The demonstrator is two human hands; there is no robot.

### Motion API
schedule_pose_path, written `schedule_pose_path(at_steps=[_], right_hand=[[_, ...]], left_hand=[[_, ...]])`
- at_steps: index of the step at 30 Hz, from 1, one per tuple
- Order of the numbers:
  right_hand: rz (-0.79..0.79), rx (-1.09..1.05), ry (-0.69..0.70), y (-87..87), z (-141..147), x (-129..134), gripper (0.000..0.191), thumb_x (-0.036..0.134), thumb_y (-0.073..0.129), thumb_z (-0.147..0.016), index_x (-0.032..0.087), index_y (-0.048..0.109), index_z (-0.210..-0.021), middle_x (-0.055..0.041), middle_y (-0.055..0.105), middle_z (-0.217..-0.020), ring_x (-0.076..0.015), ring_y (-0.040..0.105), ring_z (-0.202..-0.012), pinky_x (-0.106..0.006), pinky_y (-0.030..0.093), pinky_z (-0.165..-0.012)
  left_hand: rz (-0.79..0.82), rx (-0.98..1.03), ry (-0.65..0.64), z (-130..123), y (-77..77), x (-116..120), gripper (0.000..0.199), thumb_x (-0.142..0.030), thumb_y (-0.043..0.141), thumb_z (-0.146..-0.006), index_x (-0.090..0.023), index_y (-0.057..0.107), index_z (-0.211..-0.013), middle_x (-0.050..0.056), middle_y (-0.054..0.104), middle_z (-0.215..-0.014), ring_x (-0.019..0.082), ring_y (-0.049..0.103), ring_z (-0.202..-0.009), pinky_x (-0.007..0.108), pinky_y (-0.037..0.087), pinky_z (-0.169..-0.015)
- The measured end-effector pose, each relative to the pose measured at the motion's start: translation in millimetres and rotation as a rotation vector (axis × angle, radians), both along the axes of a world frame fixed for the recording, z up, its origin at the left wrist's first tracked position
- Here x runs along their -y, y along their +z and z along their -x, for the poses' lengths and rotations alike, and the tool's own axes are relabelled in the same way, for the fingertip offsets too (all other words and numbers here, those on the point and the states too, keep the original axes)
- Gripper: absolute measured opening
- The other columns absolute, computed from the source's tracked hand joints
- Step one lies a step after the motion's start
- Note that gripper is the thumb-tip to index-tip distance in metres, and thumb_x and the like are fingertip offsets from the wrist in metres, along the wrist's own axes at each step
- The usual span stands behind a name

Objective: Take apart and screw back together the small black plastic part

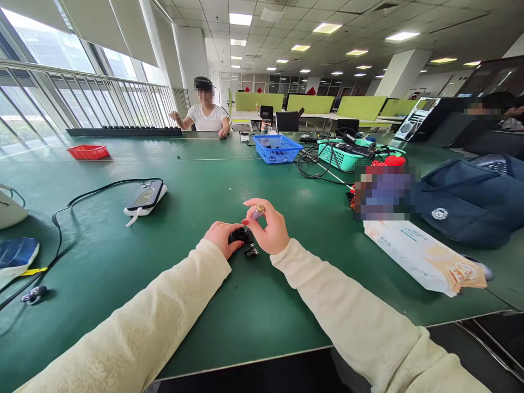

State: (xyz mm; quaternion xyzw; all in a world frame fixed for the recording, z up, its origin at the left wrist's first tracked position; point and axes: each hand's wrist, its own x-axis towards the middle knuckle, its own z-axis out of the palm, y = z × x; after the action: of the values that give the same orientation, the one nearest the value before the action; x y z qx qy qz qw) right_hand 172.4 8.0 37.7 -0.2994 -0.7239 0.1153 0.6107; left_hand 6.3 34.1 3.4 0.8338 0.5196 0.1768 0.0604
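My left hand (220, 238) is closed around a small black plastic part (240, 235) low over the green table (204, 180). In my right hand (273, 231) is a small screwdriver (258, 211) with a clear handle and a brass-coloured end. It tilts, its handle end upward, and its lower end reaches down to the black part; the tip is hidden by my fingers. Beside my hands lies a second small black piece (251, 251) with metal prongs.
Ahead stand a blue basket (277, 148) and a green basket (344, 158) with black cables. On the left are a red tray (88, 152), a phone (145, 195) and a long cord (61, 234). A white package (421, 256) and navy bag (475, 202) lie right. A person (208, 114) sits opposite.
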Motion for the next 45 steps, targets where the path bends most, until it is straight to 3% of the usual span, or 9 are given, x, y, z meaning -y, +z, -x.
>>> schedule_pose_path(at_steps=[6,11,20,24,27,30,34,38,45], right_hand=[[0.150,-0.016,-0.004,-11.8,0,-10,0.038,0.018,0.056,-0.085,0.025,0.047,-0.122,0.0032,0.064,-0.078,-0.0119,0.061,-0.069,-0.029,0.054,-0.075],[0.176,0.037,-0.010,-13.8,-1,-15,0.035,0.020,0.052,-0.089,0.024,0.046,-0.124,0.0014,0.066,-0.082,-0.0120,0.062,-0.071,-0.030,0.053,-0.076],[-0.170,0.172,-0.038,-4.1,3,1,0.039,0.011,0.045,-0.090,0.024,0.044,-0.127,-0.0030,0.068,-0.090,-0.0157,0.065,-0.078,-0.033,0.056,-0.076],[-0.258,-0.120,-0.211,0.5,-1,2,0.038,0.016,0.047,-0.092,0.023,0.038,-0.129,-0.0042,0.065,-0.089,-0.0158,0.064,-0.075,-0.032,0.055,-0.069],[-0.114,-0.107,-0.236,-3.5,-6,-6,0.034,0.019,0.047,-0.092,0.022,0.041,-0.125,-0.0027,0.064,-0.082,-0.0148,0.061,-0.066,-0.030,0.053,-0.061],[0.044,-0.034,-0.236,-10.4,-9,-13,0.033,0.021,0.050,-0.089,0.021,0.045,-0.121,-0.0014,0.065,-0.079,-0.0137,0.059,-0.061,-0.029,0.051,-0.058],[0.121,-0.137,-0.232,-13.6,-11,-17,0.033,0.022,0.051,-0.087,0.021,0.046,-0.120,0.0001,0.063,-0.076,-0.0134,0.060,-0.062,-0.028,0.051,-0.058],[0.143,-0.180,-0.240,-11.5,-10,-16,0.033,0.020,0.052,-0.086,0.021,0.047,-0.119,0.0014,0.061,-0.073,-0.0124,0.058,-0.058,-0.027,0.050,-0.057],[0.157,-0.191,-0.235,-11.6,-10,-16,0.033,0.019,0.052,-0.085,0.020,0.048,-0.117,0.0033,0.058,-0.070,-0.0115,0.055,-0.054,-0.026,0.049,-0.055]], left_hand=[[-0.044,0.035,-0.038,-1,-6.5,-2,0.043,-0.025,0.068,-0.078,-0.024,0.066,-0.121,0.005,0.072,-0.115,0.027,0.062,-0.109,0.044,0.047,-0.101],[-0.113,0.078,-0.085,-2,-4.4,-1,0.039,-0.021,0.061,-0.083,-0.021,0.063,-0.122,0.007,0.070,-0.117,0.026,0.063,-0.107,0.045,0.049,-0.098],[-0.196,0.074,-0.089,-2,17.5,9,0.037,-0.018,0.058,-0.085,-0.020,0.062,-0.122,0.008,0.068,-0.117,0.026,0.060,-0.106,0.044,0.048,-0.099],[-0.175,0.060,0.149,4,28.3,14,0.037,-0.025,0.052,-0.090,-0.023,0.061,-0.126,0.009,0.065,-0.113,0.025,0.061,-0.104,0.040,0.049,-0.096],[-0.053,-0.041,0.382,7,30.3,16,0.040,-0.031,0.048,-0.092,-0.028,0.060,-0.130,0.010,0.061,-0.112,0.026,0.062,-0.100,0.039,0.050,-0.092],[0.083,-0.190,0.453,9,27.7,18,0.039,-0.033,0.047,-0.092,-0.035,0.062,-0.127,0.009,0.057,-0.114,0.026,0.062,-0.099,0.039,0.051,-0.091],[0.120,-0.262,0.374,7,22.6,19,0.036,-0.035,0.048,-0.090,-0.036,0.066,-0.122,0.010,0.056,-0.125,0.031,0.055,-0.112,0.045,0.050,-0.093],[0.004,-0.100,0.252,0,12.9,19,0.037,-0.040,0.049,-0.091,-0.025,0.068,-0.119,0.010,0.052,-0.140,0.033,0.048,-0.126,0.049,0.042,-0.106],[-0.005,-0.011,-0.064,-12,-4.9,23,0.075,-0.058,0.073,-0.068,-0.032,0.052,-0.136,0.010,0.042,-0.150,0.042,0.031,-0.139,0.067,0.029,-0.109]])
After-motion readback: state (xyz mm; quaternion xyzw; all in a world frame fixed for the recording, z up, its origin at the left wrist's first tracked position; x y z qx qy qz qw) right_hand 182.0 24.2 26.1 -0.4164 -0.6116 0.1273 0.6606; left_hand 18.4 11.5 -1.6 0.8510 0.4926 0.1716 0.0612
